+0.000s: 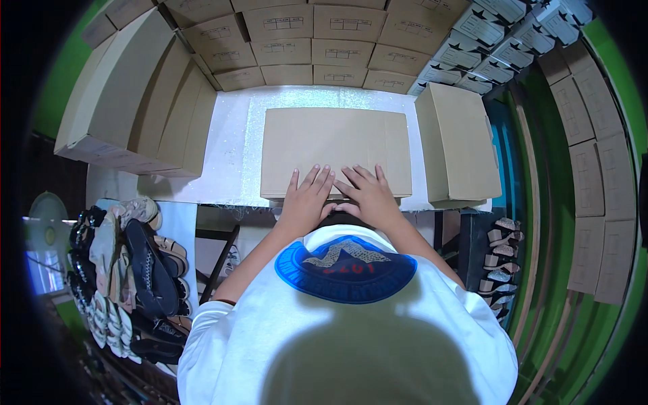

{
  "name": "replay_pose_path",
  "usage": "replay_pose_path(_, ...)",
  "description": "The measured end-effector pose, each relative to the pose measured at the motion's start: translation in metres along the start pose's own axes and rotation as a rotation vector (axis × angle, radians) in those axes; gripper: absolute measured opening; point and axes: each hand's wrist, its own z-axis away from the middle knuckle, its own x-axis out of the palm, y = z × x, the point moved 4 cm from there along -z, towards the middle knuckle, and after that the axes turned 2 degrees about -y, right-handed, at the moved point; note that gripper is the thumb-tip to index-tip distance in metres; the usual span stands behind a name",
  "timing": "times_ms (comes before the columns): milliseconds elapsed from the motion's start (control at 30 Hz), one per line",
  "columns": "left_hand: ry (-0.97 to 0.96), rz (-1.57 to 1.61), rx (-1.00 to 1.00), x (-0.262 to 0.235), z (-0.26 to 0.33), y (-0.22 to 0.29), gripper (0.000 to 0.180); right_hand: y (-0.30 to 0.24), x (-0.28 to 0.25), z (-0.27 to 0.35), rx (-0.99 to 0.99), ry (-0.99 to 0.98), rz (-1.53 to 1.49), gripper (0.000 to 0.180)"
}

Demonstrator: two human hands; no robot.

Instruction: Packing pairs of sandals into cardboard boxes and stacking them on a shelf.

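Note:
A closed brown cardboard box (335, 138) lies straight in front of me on the white table (233, 145). Flat on the near part of its lid rests my left hand (308, 197), fingers stretched out and slightly spread. Beside it my right hand (370, 196) lies on the same lid, its fingers also apart, the two thumbs almost meeting at the box's near edge. Neither hand grips anything. The underside of the box and its far side are hidden from view.
Brown boxes (279, 49) are stacked behind the table, with white star-marked boxes (466, 50) at far right. A carton (461, 142) stands right of my box, a row of cartons (138, 101) left. Sandals (148, 266) crowd the left; more shoes (501, 260) sit at right.

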Motion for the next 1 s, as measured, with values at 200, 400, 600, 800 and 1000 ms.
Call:
replay_pose_path(200,0.052,-0.005,-0.051,0.004,0.001,-0.014,0.072,0.006,0.017,0.002,0.022,-0.039,0.125,0.056)
replay_pose_path(400,0.049,-0.069,-0.207,-0.007,0.017,-0.046,0.081,0.027,0.003,0.018,0.184,-0.038,0.148,0.062)
replay_pose_path(600,0.087,-0.098,-0.309,-0.008,0.038,-0.071,0.083,0.053,-0.009,0.044,0.363,-0.006,0.233,0.073)
replay_pose_path(800,0.124,-0.047,-0.488,-0.010,0.052,-0.076,0.075,0.067,-0.007,0.061,0.462,0.165,0.061,0.070)
replay_pose_path(1000,0.167,0.207,-0.515,-0.004,0.049,-0.081,0.073,0.078,0.001,0.062,0.523,0.286,-0.343,0.068)
